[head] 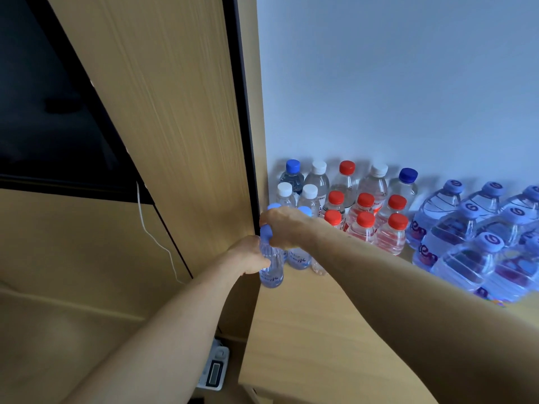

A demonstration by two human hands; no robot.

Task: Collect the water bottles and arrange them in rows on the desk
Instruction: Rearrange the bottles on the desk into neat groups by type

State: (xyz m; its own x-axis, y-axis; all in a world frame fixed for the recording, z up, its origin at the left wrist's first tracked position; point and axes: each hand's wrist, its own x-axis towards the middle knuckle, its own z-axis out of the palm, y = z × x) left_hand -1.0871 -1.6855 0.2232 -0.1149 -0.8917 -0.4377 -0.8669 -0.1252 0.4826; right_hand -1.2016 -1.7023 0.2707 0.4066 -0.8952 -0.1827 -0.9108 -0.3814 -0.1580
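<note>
You see purple letters "em" on the big bottles [443,205], just right of the red-capped bottles [364,228]; smaller labels there are too blurred to read.

and there was the desk [306,330], light wood, set against the pale wall [379,83], and its far side was packed. small bottles [364,228] stood upright in tight rows. the back row [347,176] ran blue cap, white, red, white, dark blue. the middle row [336,199] went two white caps, then three red. the front row [365,221] showed three more red caps, with pale blue caps just to their left. off to the right the big bottles [455,237] with lilac caps crowded shoulder to shoulder, reaching nearer the front. at the desk's left rim was the edge bottle [271,272], and whether its base met the wood couldn't be told.
</note>
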